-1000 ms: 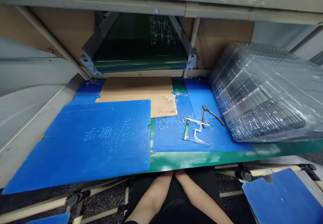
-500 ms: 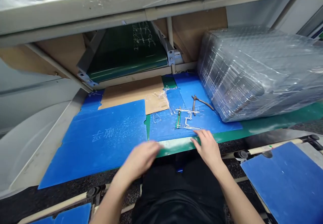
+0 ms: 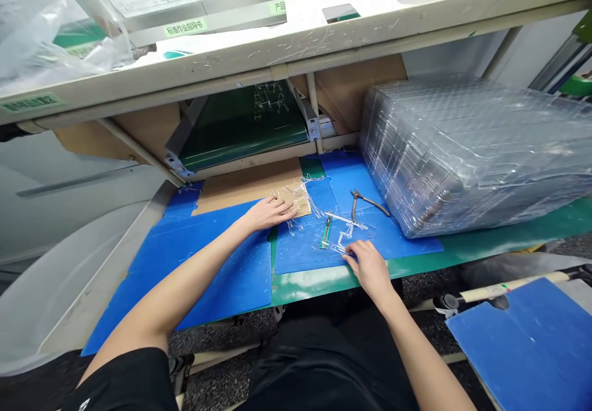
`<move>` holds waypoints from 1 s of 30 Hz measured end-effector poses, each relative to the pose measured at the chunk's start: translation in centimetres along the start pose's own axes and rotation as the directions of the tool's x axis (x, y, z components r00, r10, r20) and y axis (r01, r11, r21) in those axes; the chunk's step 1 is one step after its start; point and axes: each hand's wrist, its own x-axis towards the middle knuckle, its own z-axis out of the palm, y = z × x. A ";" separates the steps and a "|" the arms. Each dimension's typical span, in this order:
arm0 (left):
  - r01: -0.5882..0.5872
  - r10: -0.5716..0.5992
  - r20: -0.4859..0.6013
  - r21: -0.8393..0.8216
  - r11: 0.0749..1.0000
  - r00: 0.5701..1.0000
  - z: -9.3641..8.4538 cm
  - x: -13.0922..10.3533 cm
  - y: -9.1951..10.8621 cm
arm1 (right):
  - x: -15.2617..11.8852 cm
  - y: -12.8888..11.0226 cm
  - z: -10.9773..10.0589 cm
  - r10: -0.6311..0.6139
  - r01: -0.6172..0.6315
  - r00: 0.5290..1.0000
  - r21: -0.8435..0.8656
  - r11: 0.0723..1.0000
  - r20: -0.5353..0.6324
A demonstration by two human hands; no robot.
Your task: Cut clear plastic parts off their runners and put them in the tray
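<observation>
Clear plastic strips (image 3: pixel 346 220) lie on a blue sheet (image 3: pixel 296 255), arranged from two to four o'clock around a small green circuit board (image 3: pixel 326 232). At the board's four o'clock, the person's right hand (image 3: pixel 372 273) reaches to the lower strip, fingers curved and thumb apart from them; whether they pinch it cannot be told. At ten o'clock, the left hand (image 3: pixel 271 213) lies palm down over the near right corner of a cardboard piece (image 3: pixel 250 179), fingers slightly spread among thin clear scraps (image 3: pixel 312 199); a grip cannot be made out. Pliers (image 3: pixel 370 200), handles parted, rest at two o'clock, with stacked clear trays (image 3: pixel 425 158) beyond them.
</observation>
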 end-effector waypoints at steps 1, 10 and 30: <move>-0.008 0.008 0.003 -0.004 1.000 1.000 -0.2 0.1 0.0 | -0.2 0.0 -0.5 0.001 -0.001 1.000 0.009 1.000 -0.007; 0.105 -0.099 -0.196 0.017 0.994 0.976 -3.3 -6.3 2.8 | 0.7 -0.2 -3.1 0.023 -0.022 0.998 0.010 1.000 -0.066; -0.092 -0.936 -0.156 -0.977 0.193 -0.314 3.6 -18.6 3.3 | 29.5 -6.1 6.6 0.075 0.003 0.978 -0.373 0.928 0.194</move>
